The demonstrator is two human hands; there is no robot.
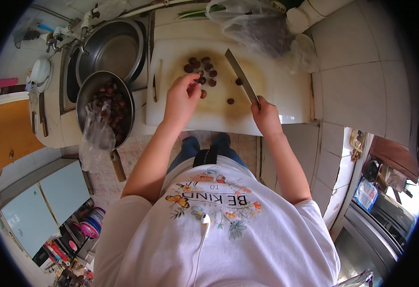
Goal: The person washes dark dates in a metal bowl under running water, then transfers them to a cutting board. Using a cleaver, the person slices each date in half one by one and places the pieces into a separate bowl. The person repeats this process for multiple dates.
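Observation:
My right hand (267, 116) grips the handle of a cleaver (241, 73), its blade slanting up and left over a white cutting board (285, 100). Beside the blade lies one dark brown chestnut (238, 81), and another chestnut (230, 101) rests nearer to me. At the board's middle left my left hand (182, 95) reaches with thumb and index finger to a loose cluster of chestnuts (208, 67). One chestnut (200, 73) is at the index fingertip; whether the fingers grip it I cannot tell. A lone chestnut (203, 94) lies just right of the thumb.
Left of the board, a wok (132, 118) holds many chestnuts and a clear plastic bag (96, 138) draped over its rim. A large metal basin (137, 37) sits in the sink. A small knife (155, 88) lies at the board's left. Plastic bags (256, 32) crowd the back.

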